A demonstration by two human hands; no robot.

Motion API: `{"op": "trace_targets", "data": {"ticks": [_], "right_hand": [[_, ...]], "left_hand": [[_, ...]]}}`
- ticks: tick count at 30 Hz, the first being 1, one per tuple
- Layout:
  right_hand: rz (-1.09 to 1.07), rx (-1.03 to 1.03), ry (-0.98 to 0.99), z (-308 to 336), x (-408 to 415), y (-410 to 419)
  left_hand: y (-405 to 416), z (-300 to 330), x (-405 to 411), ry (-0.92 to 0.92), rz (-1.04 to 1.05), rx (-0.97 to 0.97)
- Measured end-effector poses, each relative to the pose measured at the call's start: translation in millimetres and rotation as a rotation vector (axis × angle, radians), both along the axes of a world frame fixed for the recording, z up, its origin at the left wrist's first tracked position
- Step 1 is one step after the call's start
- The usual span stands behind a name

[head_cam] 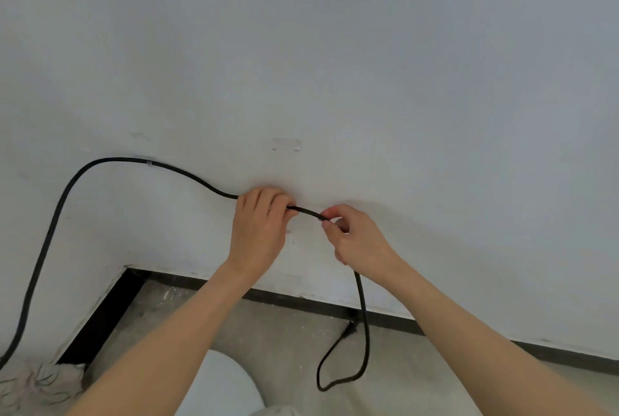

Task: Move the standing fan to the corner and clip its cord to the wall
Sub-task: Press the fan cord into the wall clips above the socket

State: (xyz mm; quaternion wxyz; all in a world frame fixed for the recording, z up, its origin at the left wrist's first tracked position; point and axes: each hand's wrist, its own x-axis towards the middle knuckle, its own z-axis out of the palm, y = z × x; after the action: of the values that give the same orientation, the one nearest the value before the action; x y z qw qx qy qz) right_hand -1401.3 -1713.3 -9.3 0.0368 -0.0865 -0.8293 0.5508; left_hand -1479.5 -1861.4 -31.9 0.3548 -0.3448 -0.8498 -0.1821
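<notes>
White wall [335, 47] fills most of the frame; dark baseboard [301, 300] runs along its foot, meeting the inside corner at lower left. Concrete floor [284, 342] below is dusty and paint-flecked.

Black power cord [187, 175] climbs from the lower left edge, arcs across the wall left of centre, passes through both hands at centre, then drops to a loose loop on the floor at lower centre-right.

Fan itself: only a white rounded piece [221, 382] at bottom centre, possibly its base, can't confirm. So the move-to-corner step can't be judged from here.

Step in hand looks like clipping. One small clear clip [149, 164] already holds the cord at the top of the arc, left of centre.

Left hand [258, 231]: grip closed on the cord, pinning it against the wall. Right hand [358, 241]: fingertips pinched on the cord just beside the left; whether a clip sits in that pinch is too small to tell.

Next move probably calls for seating the cord in a second clip at this spot, keeping the run taut back to the first.

Around: faint adhesive mark [286, 145] on the wall above the hands. Pale fringed cloth [37, 385] at lower left. Nothing blocks the wall; the slack loop on the floor needs taking up.
</notes>
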Motion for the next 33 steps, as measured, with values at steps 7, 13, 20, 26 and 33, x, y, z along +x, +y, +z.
{"op": "trace_targets", "data": {"ticks": [7,13,20,26,33], "right_hand": [[-0.052,0.156,0.453,11.9,11.4,6.6],[-0.215,0.260,0.741,36.4,-10.1,3.5],[-0.075,0.319,0.807,66.6,-5.1,-0.5],[-0.138,0.446,0.712,86.2,-13.6,12.5],[-0.278,0.168,0.622,72.1,-12.5,14.6]], "left_hand": [[1.8,31.9,-0.1,-0.136,0.186,0.360],[14.3,45.2,-0.6,-0.186,0.189,0.581],[5.7,58.5,-2.4,-0.367,0.245,0.765],[11.0,63.9,0.8,-0.363,0.271,0.741],[8.5,67.0,-2.3,-0.267,0.195,0.725]]}}
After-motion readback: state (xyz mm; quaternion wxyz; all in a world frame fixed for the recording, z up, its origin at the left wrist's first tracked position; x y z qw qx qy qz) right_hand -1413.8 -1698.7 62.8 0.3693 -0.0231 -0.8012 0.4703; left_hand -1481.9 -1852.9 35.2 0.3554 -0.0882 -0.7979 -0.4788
